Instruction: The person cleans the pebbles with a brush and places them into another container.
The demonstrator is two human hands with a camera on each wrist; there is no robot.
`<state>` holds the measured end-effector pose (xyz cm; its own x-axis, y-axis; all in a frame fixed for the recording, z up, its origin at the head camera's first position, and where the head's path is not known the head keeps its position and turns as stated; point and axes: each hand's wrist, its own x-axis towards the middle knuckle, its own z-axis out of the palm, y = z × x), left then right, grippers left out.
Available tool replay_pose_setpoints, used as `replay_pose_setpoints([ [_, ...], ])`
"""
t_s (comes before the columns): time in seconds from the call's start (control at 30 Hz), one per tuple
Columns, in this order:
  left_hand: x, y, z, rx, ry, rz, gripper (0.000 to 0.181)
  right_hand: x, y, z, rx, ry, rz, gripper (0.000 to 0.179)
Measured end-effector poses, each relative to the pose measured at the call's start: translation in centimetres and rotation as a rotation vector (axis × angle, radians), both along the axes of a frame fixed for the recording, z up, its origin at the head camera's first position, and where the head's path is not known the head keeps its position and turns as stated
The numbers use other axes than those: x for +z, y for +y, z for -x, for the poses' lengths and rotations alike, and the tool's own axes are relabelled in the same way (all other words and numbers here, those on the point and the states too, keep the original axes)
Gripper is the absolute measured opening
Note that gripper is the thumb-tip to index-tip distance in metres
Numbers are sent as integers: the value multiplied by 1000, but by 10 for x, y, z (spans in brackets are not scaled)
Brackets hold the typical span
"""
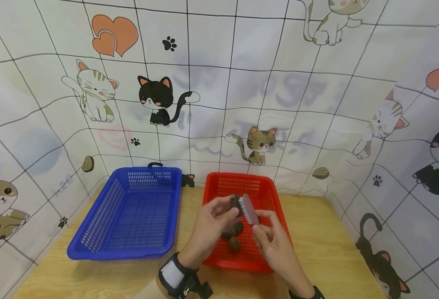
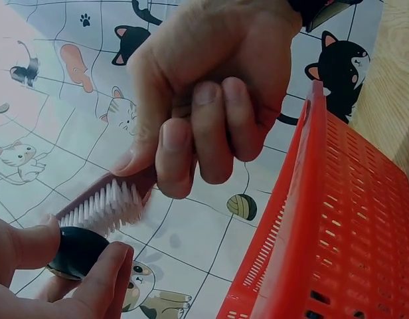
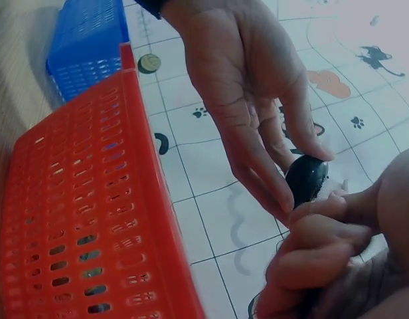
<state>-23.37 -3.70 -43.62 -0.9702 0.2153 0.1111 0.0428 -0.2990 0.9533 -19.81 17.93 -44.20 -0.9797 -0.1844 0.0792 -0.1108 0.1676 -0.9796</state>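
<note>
Between thumb and fingers, my left hand (image 1: 215,222) pinches a dark, glossy, rounded stone (image 2: 77,252) above the red basket (image 1: 240,264). My right hand (image 1: 273,241) grips a small mauve scrub brush (image 1: 249,209) with white bristles. The bristles (image 2: 108,207) meet the side of the stone. In the right wrist view, the stone (image 3: 307,179) shows, while my right hand (image 3: 350,246) hides most of the brush. Several more dark, rounded stones, one of them brownish (image 1: 234,244), lie on the basket's floor under my hands.
A blue basket (image 1: 141,216) stands to the left of the red one on the wooden table (image 1: 309,232). A cat-patterned tiled sheet (image 1: 212,104) rises behind and on both sides. Both wrists wear dark straps; the left carries a device (image 1: 184,280).
</note>
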Motion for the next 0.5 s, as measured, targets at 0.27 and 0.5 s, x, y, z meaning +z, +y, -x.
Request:
replay_pose_setpoints([
  [0.27, -1, 1, -1, -11, -17, 40, 49, 1, -7, -3, -114, 145, -76, 33],
  [0.5, -1, 1, -2, -33, -7, 14, 50, 0, -4, 4, -203, 188, -130, 32],
])
